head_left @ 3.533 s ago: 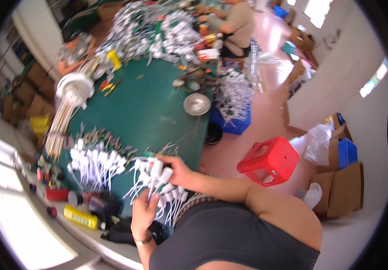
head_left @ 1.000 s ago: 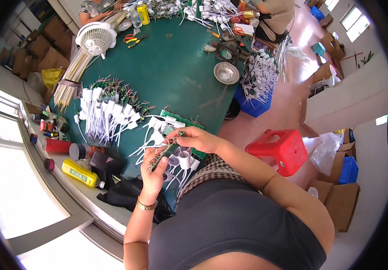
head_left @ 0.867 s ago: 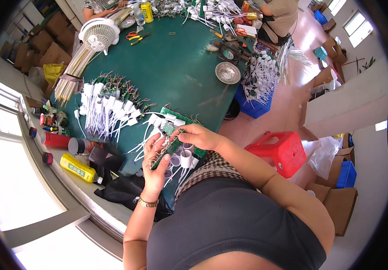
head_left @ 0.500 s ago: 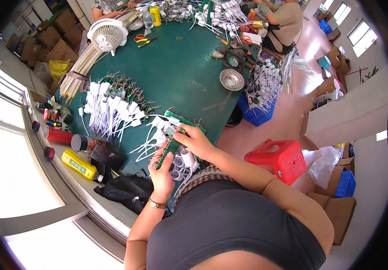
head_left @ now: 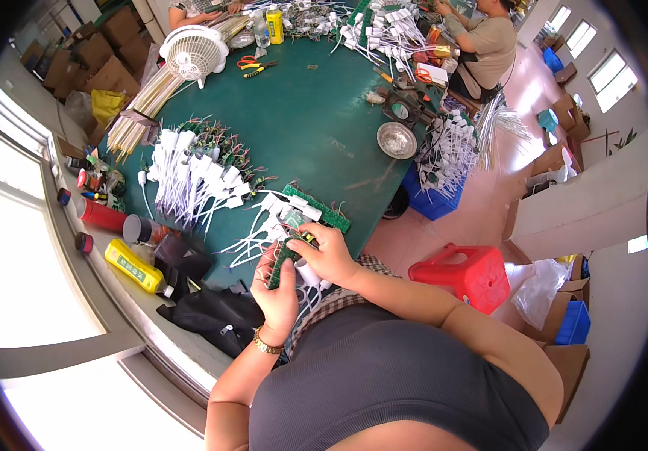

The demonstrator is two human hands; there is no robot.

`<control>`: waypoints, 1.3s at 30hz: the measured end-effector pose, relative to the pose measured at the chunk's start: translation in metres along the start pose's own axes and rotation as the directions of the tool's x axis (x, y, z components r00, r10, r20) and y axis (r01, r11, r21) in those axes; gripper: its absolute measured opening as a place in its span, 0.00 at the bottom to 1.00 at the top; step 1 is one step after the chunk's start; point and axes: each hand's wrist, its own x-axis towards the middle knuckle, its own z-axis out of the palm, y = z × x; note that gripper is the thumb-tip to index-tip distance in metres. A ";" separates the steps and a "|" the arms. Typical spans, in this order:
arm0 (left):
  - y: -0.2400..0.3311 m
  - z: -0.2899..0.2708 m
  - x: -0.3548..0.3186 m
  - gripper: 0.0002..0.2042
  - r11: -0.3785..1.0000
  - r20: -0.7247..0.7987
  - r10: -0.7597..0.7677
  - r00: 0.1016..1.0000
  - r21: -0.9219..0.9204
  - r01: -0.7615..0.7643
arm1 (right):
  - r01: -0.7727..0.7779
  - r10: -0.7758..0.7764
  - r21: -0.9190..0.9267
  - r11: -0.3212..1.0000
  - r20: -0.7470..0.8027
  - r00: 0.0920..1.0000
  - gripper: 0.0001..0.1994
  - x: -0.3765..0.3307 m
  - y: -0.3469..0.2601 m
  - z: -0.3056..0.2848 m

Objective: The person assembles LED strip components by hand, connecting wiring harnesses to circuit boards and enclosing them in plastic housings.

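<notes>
Green table [head_left: 301, 113] bears white cables [head_left: 179, 192], apparently pliers [head_left: 259, 70]

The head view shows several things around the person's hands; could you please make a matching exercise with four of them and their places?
Things:
1. green circuit board
2. white fan
3. round metal dish
4. red plastic stool

Places:
a. near the table's right edge
b. on the floor
c. in the left hand
d. at the table's far left

Pairs: 1-c, 2-d, 3-a, 4-b

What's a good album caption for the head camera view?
Left hand holds a green circuit board, right hand at its far end, near white-cabled parts on a green table.
</notes>
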 end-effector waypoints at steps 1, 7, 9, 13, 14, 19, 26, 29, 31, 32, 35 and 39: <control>0.002 0.000 -0.001 0.16 0.994 0.023 0.037 0.999 0.097 -0.039 | -0.038 0.038 -0.052 0.998 -0.004 0.999 0.12 0.001 0.006 0.002; 0.006 -0.017 0.025 0.16 0.997 0.098 -0.019 0.995 -0.068 0.025 | -0.400 0.294 0.355 0.845 0.317 0.902 0.14 0.005 0.008 -0.004; 0.008 -0.023 0.031 0.15 0.990 0.136 -0.028 0.990 -0.132 0.046 | -0.547 0.298 0.469 0.694 0.504 0.811 0.12 0.008 0.002 -0.009; 0.004 -0.023 0.026 0.12 0.984 0.176 -0.097 0.980 -0.128 0.121 | -0.551 0.329 0.363 0.752 0.517 0.790 0.11 0.007 0.002 -0.014; 0.000 -0.015 0.021 0.12 0.999 0.108 -0.022 0.994 -0.045 0.027 | -0.480 0.315 0.302 0.823 0.461 0.830 0.10 0.007 0.008 -0.012; -0.012 -0.011 0.009 0.10 0.975 -0.003 0.141 0.990 0.171 -0.139 | -0.232 0.210 0.071 0.970 0.229 0.950 0.13 -0.005 0.004 -0.001; 0.008 -0.002 0.009 0.11 0.799 0.031 0.356 0.934 0.509 -0.321 | -0.036 0.038 -0.061 0.997 0.033 0.999 0.13 -0.005 0.005 0.011; 0.006 -0.014 0.018 0.12 0.952 0.053 0.143 0.988 0.266 -0.152 | -0.245 0.220 0.172 0.954 0.154 0.963 0.13 -0.001 0.022 0.014; 0.010 -0.022 0.026 0.16 0.998 0.191 0.036 0.981 -0.065 -0.024 | -0.345 0.252 0.314 0.885 0.300 0.920 0.13 0.000 0.019 0.011; 0.009 -0.029 0.034 0.19 0.990 0.260 0.123 0.958 0.033 -0.136 | -0.455 0.258 0.426 0.782 0.443 0.858 0.14 0.002 0.010 0.006; 0.009 -0.042 0.044 0.25 0.975 0.440 -0.035 0.897 -0.184 0.128 | -0.562 0.324 0.338 0.755 0.554 0.767 0.14 0.009 -0.001 -0.005; 0.001 -0.039 0.042 0.16 0.994 0.336 0.013 0.942 0.098 -0.049 | -0.504 0.326 0.287 0.815 0.491 0.808 0.12 0.010 -0.010 -0.005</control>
